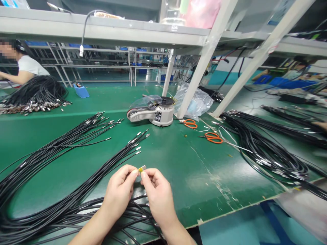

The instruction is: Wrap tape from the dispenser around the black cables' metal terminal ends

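Note:
Between my two hands sits a small metal cable connector (143,167) with a band of yellow tape (140,169) around its base. My left hand (120,187) pinches it from the left, thumb against forefinger. From the other side my right hand (157,190) presses thumb and forefinger at the taped part. The cable behind this connector is hidden by my fingers. Under my hands and wrists lie loose black cables (89,212) with metal ends. A bundle of black cables (112,160) curves past my left hand, its connectors pointing away from me.
A round tape dispenser (163,114) stands at the back middle. Orange-handled scissors (213,137) and a second orange pair (190,123) lie right of it, near the shelf post (201,58). More black cables (270,146) cover the right. A co-worker (28,64) sits at far left.

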Tool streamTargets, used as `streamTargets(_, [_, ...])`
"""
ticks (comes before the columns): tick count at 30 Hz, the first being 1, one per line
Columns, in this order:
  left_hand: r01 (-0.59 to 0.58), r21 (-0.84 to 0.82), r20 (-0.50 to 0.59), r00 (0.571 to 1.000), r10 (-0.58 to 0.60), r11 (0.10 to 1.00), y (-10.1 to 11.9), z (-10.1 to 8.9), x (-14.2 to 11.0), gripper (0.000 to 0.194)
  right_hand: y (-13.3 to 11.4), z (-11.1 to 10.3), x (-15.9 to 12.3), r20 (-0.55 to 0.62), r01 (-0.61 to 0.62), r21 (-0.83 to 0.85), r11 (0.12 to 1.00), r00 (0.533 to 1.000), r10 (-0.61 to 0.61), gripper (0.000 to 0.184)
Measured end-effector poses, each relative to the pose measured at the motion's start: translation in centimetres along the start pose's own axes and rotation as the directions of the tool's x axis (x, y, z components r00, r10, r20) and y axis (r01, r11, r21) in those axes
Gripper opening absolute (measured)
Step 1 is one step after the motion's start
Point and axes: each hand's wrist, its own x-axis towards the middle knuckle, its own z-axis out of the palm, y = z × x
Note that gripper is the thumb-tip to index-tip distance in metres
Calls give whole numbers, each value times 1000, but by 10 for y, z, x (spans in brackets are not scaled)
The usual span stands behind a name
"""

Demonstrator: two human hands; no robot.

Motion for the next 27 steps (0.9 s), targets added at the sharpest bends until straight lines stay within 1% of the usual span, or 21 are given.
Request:
streamTargets(2, [62,-133,102,994,-48,989,2,-3,2,28,1,-1,0,9,23,2,1000,1000,-23,16])
streamTargets(4, [124,-242,233,970,-67,962,4,-7,4,27,1,-3,0,30,70,6,998,997,-70,14])
streamTargets(6, [198,-321,358,931,-75,926,7,-12,6,25,3,-5,0,63,127,0,992,990,-127,13])
streamTargets(8, [272,-370,459,885,-80,888,9,-16,7,24,4,-9,0,86,178,-8,984,980,-177,12])
streamTargets(11, [345,-391,561,824,-77,853,11,-21,7,24,3,-17,2,124,225,11,974,966,-225,5])
streamTargets(13, [372,-380,611,788,-72,847,11,-23,7,24,0,-23,2,202,289,10,957,937,-285,4])
streamTargets(15, [392,-346,667,742,-71,853,9,-25,6,24,-3,-28,3,295,388,-10,922,882,-368,3])
streamTargets(16, [394,-321,692,719,-71,861,9,-25,6,25,-4,-30,3,325,434,-22,900,855,-405,5])
streamTargets(17, [386,-294,706,704,-74,874,9,-25,5,25,-6,-33,3,338,463,-32,886,839,-426,7])
streamTargets(18, [361,-267,703,707,-76,894,9,-24,5,26,-7,-35,3,342,466,-39,884,837,-426,7])
streamTargets(19, [313,-236,675,734,-77,920,10,-23,4,27,-9,-38,4,347,442,-45,896,848,-401,7])
streamTargets(21, [168,-130,560,826,-67,977,13,-19,1,27,-12,-45,5,365,308,-44,950,890,-272,9])
streamTargets(22, [83,-54,490,870,-46,995,16,-17,0,26,-14,-48,6,376,220,-41,975,907,-189,10])
streamTargets(23, [1,30,426,905,-14,1000,18,-14,-2,25,-16,-51,7,382,139,-40,990,917,-113,12])
streamTargets(24, [-75,112,375,927,28,991,21,-12,-4,24,-18,-54,7,380,77,-42,996,923,-56,13])
streamTargets(25, [-136,178,344,936,68,975,23,-11,-6,23,-20,-56,8,370,40,-47,998,929,-20,14])
streamTargets(27, [-201,260,335,936,107,944,26,-9,-8,19,-22,-56,7,342,23,-60,998,940,-1,17])
